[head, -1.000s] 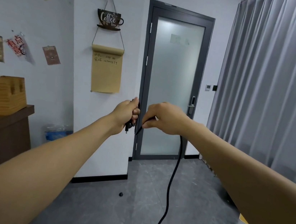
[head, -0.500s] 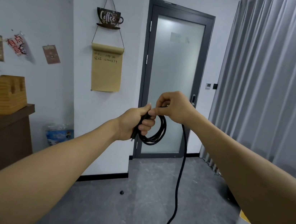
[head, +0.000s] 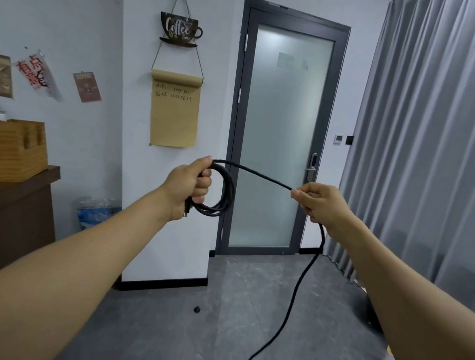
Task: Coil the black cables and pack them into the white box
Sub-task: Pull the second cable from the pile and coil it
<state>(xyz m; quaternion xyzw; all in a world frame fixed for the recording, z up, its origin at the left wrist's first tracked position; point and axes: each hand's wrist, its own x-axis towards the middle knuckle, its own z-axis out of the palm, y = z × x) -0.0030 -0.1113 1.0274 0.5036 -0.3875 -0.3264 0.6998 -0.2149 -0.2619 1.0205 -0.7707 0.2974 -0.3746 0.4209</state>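
Left hand (head: 188,187) fingers curled round small coil of thin black rubber cable (head: 224,190); right hand (head: 319,204) fingers pinch taut strand, remainder trailing to grey floor (head: 179,338).

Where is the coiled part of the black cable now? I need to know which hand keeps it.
In the head view, the coil hangs from the left hand, left of the glass door.

Both hands, left (head: 188,187) and right (head: 319,204), clenched, arms outstretched.
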